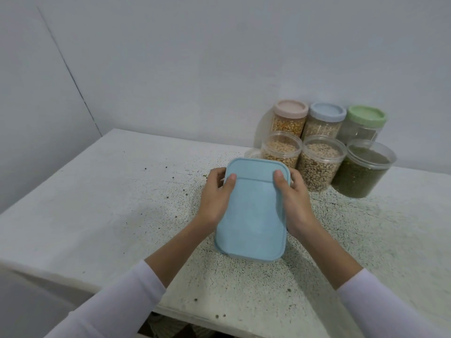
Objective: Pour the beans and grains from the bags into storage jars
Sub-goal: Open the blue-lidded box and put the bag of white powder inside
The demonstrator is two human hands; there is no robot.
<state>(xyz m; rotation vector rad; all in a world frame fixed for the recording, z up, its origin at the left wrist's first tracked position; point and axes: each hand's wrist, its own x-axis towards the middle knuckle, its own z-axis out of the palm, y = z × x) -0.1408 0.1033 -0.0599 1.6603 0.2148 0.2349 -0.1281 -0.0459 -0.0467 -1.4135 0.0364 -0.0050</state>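
A rectangular container with a light blue lid (pixel 253 211) stands on the speckled white table (pixel 102 203) in front of me. My left hand (pixel 216 193) grips its left side, thumb on top of the lid. My right hand (pixel 294 196) grips the right side the same way, thumb pressing on the lid. Behind it stand open round jars: pale beans (pixel 280 152), brownish grains (pixel 319 164) and dark green beans (pixel 361 174). What the blue-lidded container holds is hidden.
Three lidded jars stand against the wall: pink lid (pixel 290 109), blue lid (pixel 327 112), green lid (pixel 366 115). Loose green beans lie scattered over the table. The table's front edge runs near my left forearm; the left half holds only stray beans.
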